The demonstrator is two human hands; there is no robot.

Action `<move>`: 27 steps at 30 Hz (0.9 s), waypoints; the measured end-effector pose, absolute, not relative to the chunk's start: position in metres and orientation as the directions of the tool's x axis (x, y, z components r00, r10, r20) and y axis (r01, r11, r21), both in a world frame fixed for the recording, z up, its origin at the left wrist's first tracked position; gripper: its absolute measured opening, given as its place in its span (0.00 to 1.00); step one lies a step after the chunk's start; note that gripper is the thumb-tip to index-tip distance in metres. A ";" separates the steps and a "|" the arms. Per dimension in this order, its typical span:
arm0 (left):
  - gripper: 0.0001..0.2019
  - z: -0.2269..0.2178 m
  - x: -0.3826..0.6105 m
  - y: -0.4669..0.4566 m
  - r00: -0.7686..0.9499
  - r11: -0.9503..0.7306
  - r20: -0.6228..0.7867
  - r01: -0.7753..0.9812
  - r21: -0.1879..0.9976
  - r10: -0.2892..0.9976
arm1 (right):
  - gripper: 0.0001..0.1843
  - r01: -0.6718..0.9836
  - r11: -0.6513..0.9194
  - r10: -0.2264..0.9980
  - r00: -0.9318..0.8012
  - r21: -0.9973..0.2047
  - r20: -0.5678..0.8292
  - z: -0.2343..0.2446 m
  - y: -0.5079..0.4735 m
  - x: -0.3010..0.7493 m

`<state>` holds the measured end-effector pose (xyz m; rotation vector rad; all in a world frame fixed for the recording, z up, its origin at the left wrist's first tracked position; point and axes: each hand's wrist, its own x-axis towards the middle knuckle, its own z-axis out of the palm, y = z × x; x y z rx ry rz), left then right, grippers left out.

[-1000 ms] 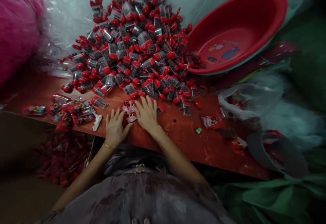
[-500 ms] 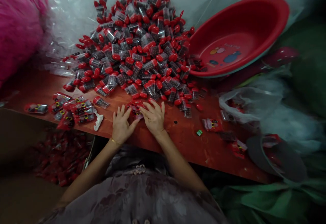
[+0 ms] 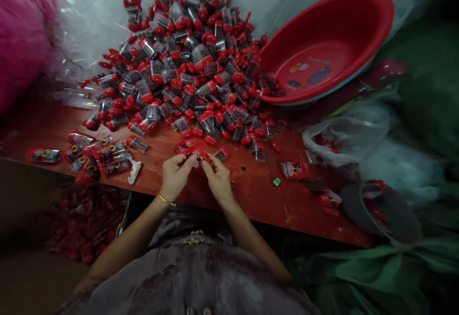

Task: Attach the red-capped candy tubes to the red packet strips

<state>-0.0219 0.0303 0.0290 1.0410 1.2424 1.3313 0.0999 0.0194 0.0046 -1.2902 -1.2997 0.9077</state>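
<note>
My left hand and my right hand meet over the red table, close to its front edge. Both pinch the same small red printed packet, left fingers on its left end, right fingers on its right end. A few more red packets lie just beyond my fingers. Behind them rises a big heap of clear little bottles with red caps. One capped bottle lies right beside my right hand.
A red plastic basin leans at the back right. Flat red packets are spread at the left with a white scrap. Loose packets, a clear bag and a dark lid sit at the right. A pink bundle fills the far left.
Both hands lay flat and spread over the packets on the table. They have drawn back toward me and closed, lifting one red packet between their fingertips.
</note>
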 end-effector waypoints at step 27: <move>0.22 0.033 -0.007 0.036 0.093 0.497 -0.547 -0.564 0.659 0.832 | 0.28 0.929 -0.268 0.959 0.283 -0.255 0.023 0.020 0.044 0.128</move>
